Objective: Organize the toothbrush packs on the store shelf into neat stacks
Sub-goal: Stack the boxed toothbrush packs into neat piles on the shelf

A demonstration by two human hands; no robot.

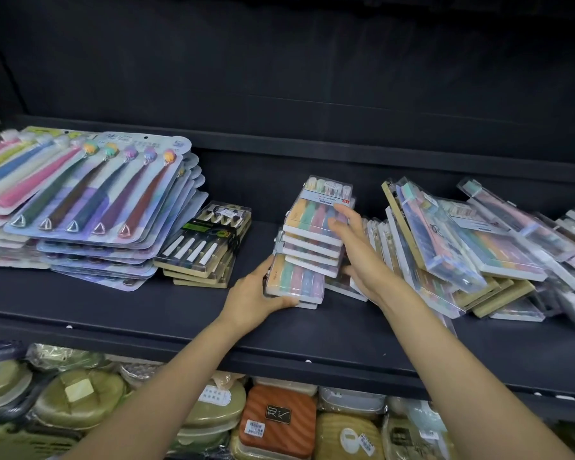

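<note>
Head view, looking down on a dark shelf (180, 303) partway through tidying. Far left: big flat card packs (90, 200) lying in a fanned, slipping pile, edges not flush. Just beside them: dark boxed packs (206, 247) in a low stack, fairly square though slightly stepped. Middle: pastel packs (316, 240) rising in a stack, upper ones skewed against the lower ones, so not yet neat. Right: tumbled heap (478, 247) of clear boxed packs, leaning on edge and overlapping every which way, running out of view at the right border.

Left hand (256, 293) curled round the near corner of the bottom pack, thumb on top, fingers tucked at the front edge. Right hand (356, 247) with fingers straight and spread, laid flat against the right flank of the middle stack, holding nothing, seemingly nudging it square; exact contact of the lower fingers hard to make out behind the packs.

Judged from the layout: roughly a third done. One small stack passable, one under way. Left to do: squaring the middle stack, sorting the whole right heap by kind into piles, straightening the fanned card packs.
</note>
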